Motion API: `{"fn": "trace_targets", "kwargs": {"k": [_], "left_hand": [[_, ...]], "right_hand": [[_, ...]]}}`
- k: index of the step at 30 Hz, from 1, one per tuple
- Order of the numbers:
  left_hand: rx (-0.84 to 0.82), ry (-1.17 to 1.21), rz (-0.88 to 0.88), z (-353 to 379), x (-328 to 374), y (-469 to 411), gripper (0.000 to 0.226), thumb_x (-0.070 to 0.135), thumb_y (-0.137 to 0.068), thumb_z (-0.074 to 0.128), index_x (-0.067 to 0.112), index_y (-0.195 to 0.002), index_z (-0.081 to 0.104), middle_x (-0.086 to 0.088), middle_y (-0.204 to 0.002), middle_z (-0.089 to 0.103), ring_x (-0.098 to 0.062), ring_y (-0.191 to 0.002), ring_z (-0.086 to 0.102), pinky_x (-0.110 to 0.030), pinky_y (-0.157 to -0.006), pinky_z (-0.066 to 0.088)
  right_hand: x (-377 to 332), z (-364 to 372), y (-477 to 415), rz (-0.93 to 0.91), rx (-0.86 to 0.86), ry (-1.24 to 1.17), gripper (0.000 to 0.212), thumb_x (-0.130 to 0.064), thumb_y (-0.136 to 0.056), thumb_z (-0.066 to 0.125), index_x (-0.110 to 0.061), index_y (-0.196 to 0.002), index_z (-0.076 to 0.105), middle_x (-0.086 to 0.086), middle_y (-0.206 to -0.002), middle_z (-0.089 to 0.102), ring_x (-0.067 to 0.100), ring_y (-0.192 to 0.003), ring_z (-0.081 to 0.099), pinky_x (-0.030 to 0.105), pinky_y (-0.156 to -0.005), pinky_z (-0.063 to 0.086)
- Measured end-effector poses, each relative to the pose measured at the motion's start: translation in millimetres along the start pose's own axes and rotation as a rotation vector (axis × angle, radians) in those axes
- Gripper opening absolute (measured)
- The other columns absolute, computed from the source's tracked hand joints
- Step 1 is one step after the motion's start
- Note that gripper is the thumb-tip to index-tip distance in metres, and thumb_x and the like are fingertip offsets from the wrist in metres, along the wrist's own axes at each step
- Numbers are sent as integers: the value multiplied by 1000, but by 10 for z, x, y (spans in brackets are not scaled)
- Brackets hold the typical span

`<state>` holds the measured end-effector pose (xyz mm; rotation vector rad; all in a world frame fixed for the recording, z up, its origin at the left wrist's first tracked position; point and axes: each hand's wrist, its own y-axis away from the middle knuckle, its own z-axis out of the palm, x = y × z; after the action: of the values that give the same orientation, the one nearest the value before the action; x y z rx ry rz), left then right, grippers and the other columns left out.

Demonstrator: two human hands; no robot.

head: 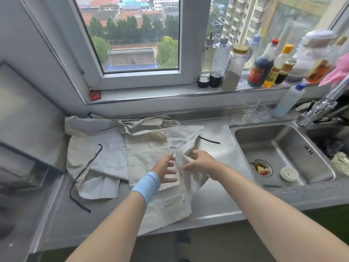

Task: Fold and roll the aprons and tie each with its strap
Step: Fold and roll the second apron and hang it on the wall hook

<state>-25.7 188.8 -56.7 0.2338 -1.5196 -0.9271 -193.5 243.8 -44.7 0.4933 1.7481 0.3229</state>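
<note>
Several cream aprons lie spread and overlapping on the steel counter (211, 203). The nearest apron (147, 154) reaches from the middle of the counter to its front edge. My right hand (201, 161) grips a raised fold of this apron's right side. My left hand (165, 167), with a blue wristband, hovers over the cloth with fingers spread and straight, fingertips at the fold. Another apron (105, 148) lies to the left, its dark strap (79, 178) trailing toward the front edge. A dark strap end (209, 140) shows on the right.
A steel sink (283, 154) with a strainer and a small white cup sits right of the aprons. Glasses (245, 110) and a squeeze bottle (289, 101) stand behind it. Bottles (260, 69) line the windowsill. A steel box (28, 118) stands at the left.
</note>
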Motion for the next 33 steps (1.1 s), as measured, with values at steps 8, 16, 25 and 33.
{"fn": "trace_targets", "kwargs": {"k": [8, 16, 25, 33], "left_hand": [[142, -244, -31, -663, -52, 257, 28, 45, -85, 66, 21, -99, 62, -3, -93, 63, -25, -71, 65, -39, -59, 59], [293, -891, -256, -1100, -505, 162, 26, 24, -81, 63, 12, -103, 65, -9, -107, 66, -29, -84, 69, -33, -69, 59], [677, -982, 359, -1168, 268, -336, 22, 26, -83, 60, 18, -103, 56, -6, -112, 55, -29, -105, 54, -36, -89, 45], [515, -1510, 763, -684, 997, -1164, 42, 9, -78, 58, 23, -118, 55, -1, -118, 53, -26, -114, 47, -35, -94, 35]], "right_hand": [[-74, 807, -155, -39, -367, 342, 36, -39, -82, 64, -37, -117, 71, 0, -152, 36, 11, -142, 31, 28, -113, 27], [270, 995, -408, -29, -235, 891, 55, -37, -80, 49, -39, -135, 53, -1, -155, 29, 24, -138, 38, 38, -113, 32], [-129, 768, -993, -128, 69, 811, 41, -21, -88, 46, -28, -127, 59, -3, -128, 63, 21, -119, 57, 32, -97, 44], [-538, 288, -1834, -158, 274, 777, 40, -25, -97, 43, -26, -136, 40, 8, -107, 67, 31, -99, 60, 33, -68, 39]]}}
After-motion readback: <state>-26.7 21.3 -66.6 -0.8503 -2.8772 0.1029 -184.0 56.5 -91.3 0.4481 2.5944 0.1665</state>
